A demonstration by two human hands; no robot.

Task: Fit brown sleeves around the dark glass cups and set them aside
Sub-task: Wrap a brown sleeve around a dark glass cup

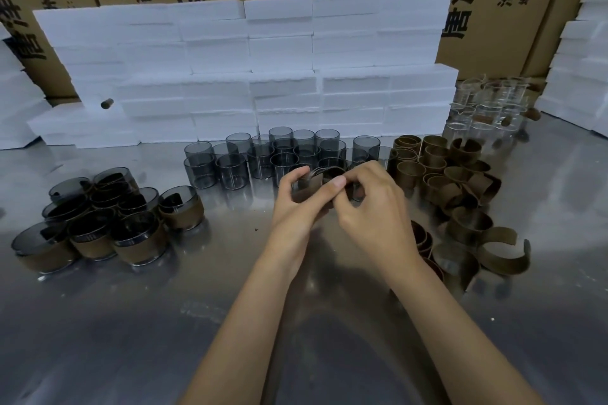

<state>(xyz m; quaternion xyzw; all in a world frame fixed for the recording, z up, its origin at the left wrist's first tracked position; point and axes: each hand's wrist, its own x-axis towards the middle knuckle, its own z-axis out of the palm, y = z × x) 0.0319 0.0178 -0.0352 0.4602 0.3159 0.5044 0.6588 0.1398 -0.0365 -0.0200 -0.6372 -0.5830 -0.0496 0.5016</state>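
While a dark glass cup (324, 179) is held above the steel table (138, 322), everything else can be placed against it, from left to right. Far left of the held cup, a cluster of finished sleeved cups (98, 220) is seen standing on the table, brown bands around their lower halves. Behind and just left of the held cup, bare smoked-glass cups (263, 154) are gathered upright in a tight group. The held cup is gripped from the left by the left hand (296, 204), whose fingers are curled round a brown sleeve (307, 192) wrapped partly about the glass. From the right, the sleeve's edge is pinched by the right hand (371, 204), thumb and forefinger closed on it. Whether the sleeve is fully seated cannot be told, since much of the cup is hidden by fingers. Right of the held cup, a heap of loose brown sleeves (454, 187) is spread across the table, some curled shut, some sprung open. Behind the held cup, white foam blocks (250, 69) are stacked, and clear glass beakers (483, 108) are seen far right behind.
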